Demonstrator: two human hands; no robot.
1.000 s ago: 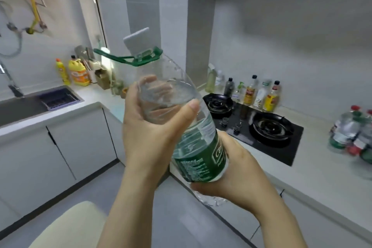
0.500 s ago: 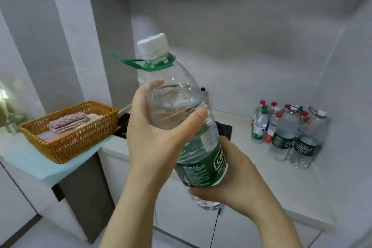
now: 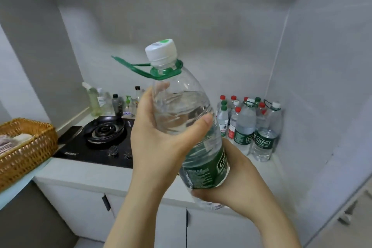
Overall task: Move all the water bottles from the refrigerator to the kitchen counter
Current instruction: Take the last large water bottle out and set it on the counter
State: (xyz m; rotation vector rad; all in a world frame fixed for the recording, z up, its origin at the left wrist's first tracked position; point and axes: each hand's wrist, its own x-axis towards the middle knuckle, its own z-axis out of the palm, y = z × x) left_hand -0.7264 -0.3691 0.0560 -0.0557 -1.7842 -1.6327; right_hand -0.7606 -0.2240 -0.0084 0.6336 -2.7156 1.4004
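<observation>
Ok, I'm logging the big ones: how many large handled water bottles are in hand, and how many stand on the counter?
In hand: 1, the held bottle, gripped by the left hand and right hand.
On the counter: 2, the left large bottle and the right large bottle.
Total: 3

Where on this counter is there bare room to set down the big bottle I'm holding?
Bare counter shows in front of the water bottle cluster, toward the right wall, and as a strip in front of the stove. The back corner and the sauce bottles behind the stove are crowded.
</observation>
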